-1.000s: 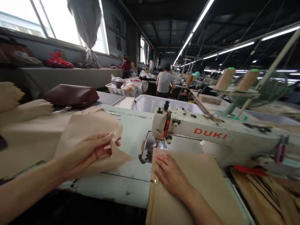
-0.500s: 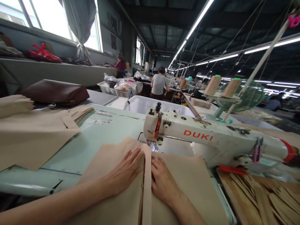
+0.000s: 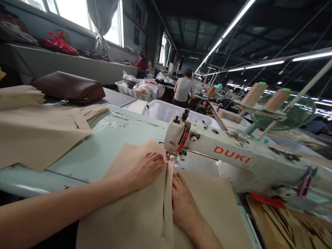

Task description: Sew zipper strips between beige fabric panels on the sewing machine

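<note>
A beige fabric panel (image 3: 124,211) lies under the needle of a sewing machine (image 3: 204,145) lettered DUKI. A narrow folded strip (image 3: 169,207) runs lengthwise up the panel to the presser foot. Left of the strip, my left hand (image 3: 148,169) rests on the fabric close to the foot, its fingers slightly bent but not closed. My right hand (image 3: 184,199) lies open along the strip's right side, fingers stretched towards the needle. The fabric under both palms is hidden.
More beige panels (image 3: 38,128) are stacked at the left, with a dark brown bag (image 3: 68,86) behind. A white bin (image 3: 160,110) stands beyond the machine. Cut strips lie on a wooden board (image 3: 261,224) at right. Thread snips (image 3: 306,183) hang on the machine. A person (image 3: 183,89) sits farther back.
The fabric has moved forward under the presser foot. My left hand has moved up near the needle, its fingers more bent. The view has shifted, with the machine farther right.
</note>
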